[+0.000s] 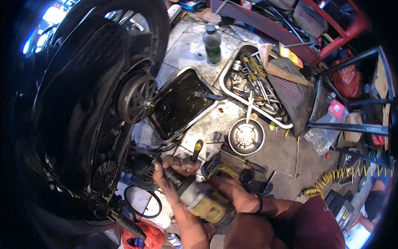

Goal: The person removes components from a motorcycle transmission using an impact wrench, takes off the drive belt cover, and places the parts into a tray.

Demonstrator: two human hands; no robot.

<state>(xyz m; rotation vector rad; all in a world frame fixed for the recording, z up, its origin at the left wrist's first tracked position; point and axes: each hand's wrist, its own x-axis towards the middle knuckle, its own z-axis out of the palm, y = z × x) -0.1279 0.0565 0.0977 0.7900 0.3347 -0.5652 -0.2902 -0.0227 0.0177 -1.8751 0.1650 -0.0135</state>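
A yellow, grey and black power impact wrench [203, 203] lies across my lap area, its nose pointing up and left. My left hand [171, 176] is closed around the nose end, with a dark socket between thumb and fingers. My right hand [234, 191] is wrapped round the grip, which it mostly hides. Left of the tool stands a scooter's opened drive housing [54, 112], with a round spoked clutch drum [137, 99] and a finned pulley [105, 174] exposed. Below the finned pulley, a black drive belt [143, 202] forms a loop on the floor.
A tray of dark liquid [198, 71] holds a brush [209, 96]. Beyond are a tool tray [286, 125], a round metal pan [262, 143] and a bottle [212, 43]. A yellow-handled screwdriver [197, 148] is close by. A coiled yellow hose [331, 174] and metal rack [348, 128] are right.
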